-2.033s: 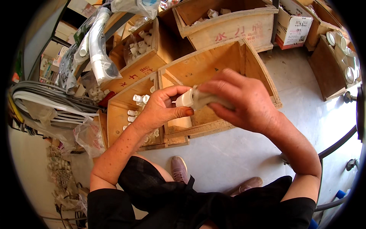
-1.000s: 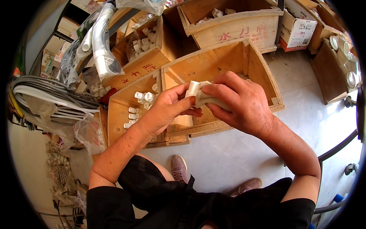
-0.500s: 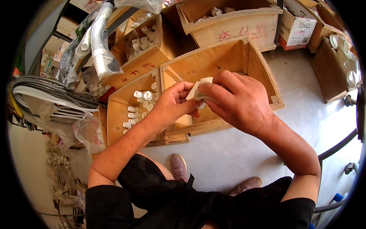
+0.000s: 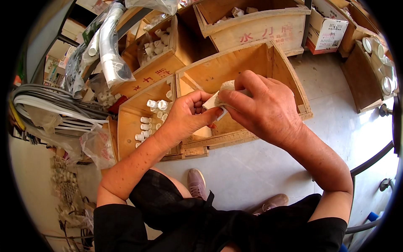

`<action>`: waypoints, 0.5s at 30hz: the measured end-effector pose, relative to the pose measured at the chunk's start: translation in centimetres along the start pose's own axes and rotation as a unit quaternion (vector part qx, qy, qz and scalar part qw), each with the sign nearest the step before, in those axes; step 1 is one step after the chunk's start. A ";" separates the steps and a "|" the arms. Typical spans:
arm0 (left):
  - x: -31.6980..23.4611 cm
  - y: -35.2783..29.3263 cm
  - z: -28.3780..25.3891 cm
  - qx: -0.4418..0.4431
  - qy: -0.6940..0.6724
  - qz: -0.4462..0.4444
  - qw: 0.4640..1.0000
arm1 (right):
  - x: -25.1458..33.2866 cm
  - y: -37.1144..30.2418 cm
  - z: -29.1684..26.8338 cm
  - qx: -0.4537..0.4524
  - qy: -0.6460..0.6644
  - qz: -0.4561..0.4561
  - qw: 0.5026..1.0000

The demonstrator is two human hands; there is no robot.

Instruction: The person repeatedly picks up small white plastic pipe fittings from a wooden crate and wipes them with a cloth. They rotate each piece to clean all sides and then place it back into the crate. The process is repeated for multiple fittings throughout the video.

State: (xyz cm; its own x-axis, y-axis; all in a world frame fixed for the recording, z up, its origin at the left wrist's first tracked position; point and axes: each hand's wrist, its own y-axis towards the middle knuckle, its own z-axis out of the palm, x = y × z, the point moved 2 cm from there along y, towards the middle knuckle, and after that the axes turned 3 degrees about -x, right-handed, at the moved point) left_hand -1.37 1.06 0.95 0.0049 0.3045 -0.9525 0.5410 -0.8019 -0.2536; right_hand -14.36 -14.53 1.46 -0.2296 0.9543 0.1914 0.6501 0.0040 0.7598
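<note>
My left hand (image 4: 187, 112) is closed, thumb and fingers pinching a white plastic piece (image 4: 210, 102), probably a pipe fitting; the fingers and a cloth cover most of its shape. My right hand (image 4: 266, 110) grips that off-white rough cloth (image 4: 227, 85) and presses it against the piece. Both hands meet above an open wooden box (image 4: 294, 80). Beside it on the left, a wooden bin (image 4: 126, 122) holds several white pipe fittings (image 4: 163, 105), some standing in rows.
Behind stand more wooden boxes (image 4: 268, 35) with fittings. Bagged white pipes (image 4: 111, 63) jut in at upper left, above coiled grey and white tubing (image 4: 54, 105). A cardboard box (image 4: 331, 31) and a crate of white pipe pieces (image 4: 361, 77) are at right. My shoes rest on the grey floor (image 4: 235, 176).
My right hand has shifted slightly up with the cloth. The white piece has tilted a little in my left fingers, and more of its lower edge shows.
</note>
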 end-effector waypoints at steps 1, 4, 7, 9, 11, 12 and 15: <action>0.1 0.0 -0.1 0.000 -0.002 -0.005 1.000 | -0.2 0.0 0.1 0.007 -0.022 0.001 1.000; -0.1 0.0 0.0 -0.002 -0.001 -0.001 1.000 | -2.5 -0.3 -0.3 0.016 -0.082 0.008 0.996; -0.4 -0.1 -0.1 -0.020 0.016 0.015 1.000 | -2.7 -0.3 -1.0 -0.019 -0.062 0.041 0.997; -0.4 0.0 -0.2 -0.016 0.013 0.007 1.000 | -1.3 0.2 -1.0 -0.008 -0.038 0.031 0.999; -0.1 0.1 -0.2 -0.020 0.027 0.011 0.999 | 0.1 0.2 -0.6 0.037 -0.027 0.018 0.999; 0.1 0.2 -0.2 -0.020 0.034 0.015 0.999 | 0.6 0.1 -0.3 0.035 -0.015 0.005 0.999; 0.2 0.1 0.0 -0.029 0.025 0.034 0.999 | -0.8 -0.4 -0.2 0.032 -0.037 0.015 0.999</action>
State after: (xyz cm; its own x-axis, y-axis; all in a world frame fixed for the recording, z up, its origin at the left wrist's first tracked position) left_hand -1.33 1.06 0.79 0.0843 0.2765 -0.9573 0.5858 -0.7910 -0.1769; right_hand -14.55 -15.37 1.12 -0.1573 0.9736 0.1654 0.7010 -0.0079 0.7131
